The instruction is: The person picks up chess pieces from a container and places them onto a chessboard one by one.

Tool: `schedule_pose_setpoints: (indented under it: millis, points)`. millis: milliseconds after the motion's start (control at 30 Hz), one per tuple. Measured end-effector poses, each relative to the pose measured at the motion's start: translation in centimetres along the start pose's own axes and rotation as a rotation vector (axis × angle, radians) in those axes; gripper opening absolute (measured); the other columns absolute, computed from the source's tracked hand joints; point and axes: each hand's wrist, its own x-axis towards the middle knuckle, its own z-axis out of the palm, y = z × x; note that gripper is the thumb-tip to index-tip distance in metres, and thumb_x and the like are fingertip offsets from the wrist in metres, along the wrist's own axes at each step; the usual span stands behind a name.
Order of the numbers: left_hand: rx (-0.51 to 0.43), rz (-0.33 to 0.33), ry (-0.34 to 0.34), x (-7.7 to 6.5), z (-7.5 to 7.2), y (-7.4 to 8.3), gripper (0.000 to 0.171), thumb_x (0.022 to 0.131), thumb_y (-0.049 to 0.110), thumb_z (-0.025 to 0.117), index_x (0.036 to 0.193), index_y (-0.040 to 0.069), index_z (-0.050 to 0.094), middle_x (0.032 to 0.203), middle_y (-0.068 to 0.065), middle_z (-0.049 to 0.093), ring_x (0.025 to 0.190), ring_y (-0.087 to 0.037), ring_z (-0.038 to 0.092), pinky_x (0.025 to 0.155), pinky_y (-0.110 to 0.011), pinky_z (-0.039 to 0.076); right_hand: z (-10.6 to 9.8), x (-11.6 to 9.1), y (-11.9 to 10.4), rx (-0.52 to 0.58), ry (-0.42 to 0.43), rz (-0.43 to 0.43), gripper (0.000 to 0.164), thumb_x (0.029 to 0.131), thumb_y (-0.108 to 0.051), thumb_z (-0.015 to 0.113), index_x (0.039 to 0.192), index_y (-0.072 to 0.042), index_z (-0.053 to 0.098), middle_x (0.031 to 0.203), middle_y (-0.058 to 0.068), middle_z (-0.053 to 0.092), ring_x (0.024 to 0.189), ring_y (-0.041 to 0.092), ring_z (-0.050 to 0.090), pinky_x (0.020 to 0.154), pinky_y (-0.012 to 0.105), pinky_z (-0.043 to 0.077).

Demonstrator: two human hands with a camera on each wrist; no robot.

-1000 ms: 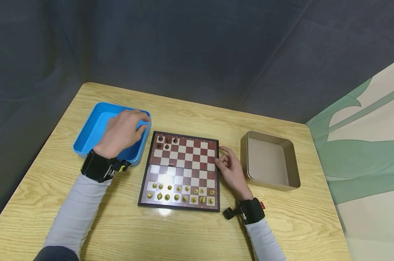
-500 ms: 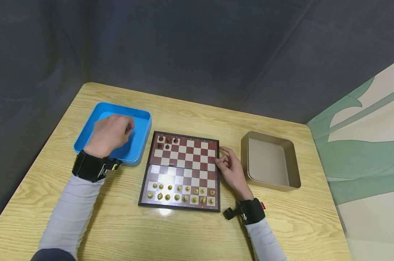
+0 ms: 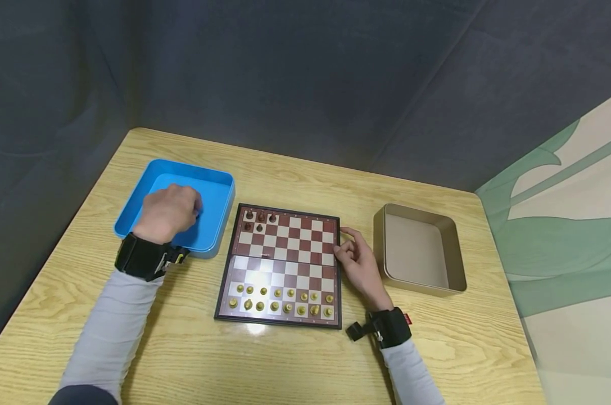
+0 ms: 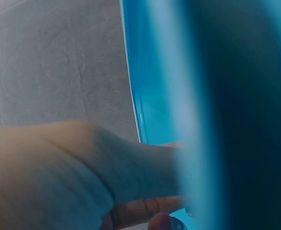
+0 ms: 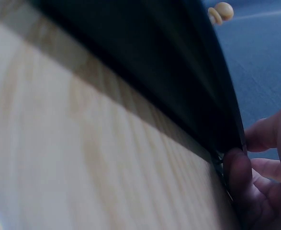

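Blue tray (image 3: 218, 194), left of centre in the frame, stands on a wood-grain table (image 3: 285, 365) that borders a dark curtain (image 3: 285, 84) across the top. The left hand (image 3: 168, 212), wearing a black wrist strap (image 3: 142, 260), reaches over the near side into the tray with its fingers bent downward; the tips are hidden in the head view and mostly covered by a blurred blue wall in the left-wrist view, so whether they grip anything cannot be told. Just right of the tray, at lower centre, lies a chessboard (image 3: 285, 270). Five dark pieces (image 3: 261, 217) stand at its upper-left corner, three in the outermost row and two in the next; sixteen gold pieces (image 3: 287, 308) form two rows of eight along its lower side. The right hand (image 3: 358, 267) holds the board's right edge, thumb and fingers bent against it. Farther right is a tan box (image 3: 416, 253), then a green-and-cream cloth (image 3: 568, 247) at the right margin.
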Motion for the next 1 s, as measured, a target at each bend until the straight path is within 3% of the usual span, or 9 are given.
schedule_pose_setpoints:
  millis: [200, 633, 1000]
  points:
    - [-0.011, -0.013, -0.020, 0.16, 0.19, 0.17, 0.017, 0.077, 0.004, 0.056, 0.091, 0.009, 0.064, 0.071, -0.009, 0.056, 0.056, -0.024, 0.050, 0.044, -0.036, 0.039, -0.01, 0.00, 0.03, 0.000, 0.001, -0.008, 0.043, 0.085, -0.002, 0.052, 0.125, -0.004, 0.038, 0.072, 0.019, 0.054, 0.054, 0.016, 0.045, 0.051, 0.023, 0.035]
    - [-0.007, 0.000, -0.023, 0.23, 0.43, 0.47, 0.008, 0.078, 0.006, 0.057, 0.085, 0.008, 0.062, 0.066, -0.009, 0.053, 0.054, -0.024, 0.049, 0.042, -0.035, 0.038, 0.02, 0.02, 0.05, 0.000, 0.002, 0.001, 0.044, 0.084, -0.002, 0.052, 0.125, -0.004, 0.038, 0.072, 0.018, 0.054, 0.054, 0.018, 0.045, 0.050, 0.023, 0.035]
    - [-0.002, 0.066, 0.084, 0.34, 0.41, 0.63, 0.003, 0.081, 0.015, 0.059, 0.081, 0.012, 0.061, 0.067, -0.004, 0.055, 0.055, -0.021, 0.050, 0.045, -0.036, 0.039, 0.02, 0.07, 0.06, 0.002, 0.005, 0.003, 0.043, 0.084, -0.002, 0.053, 0.125, -0.005, 0.038, 0.071, 0.018, 0.053, 0.054, 0.016, 0.043, 0.049, 0.023, 0.034]
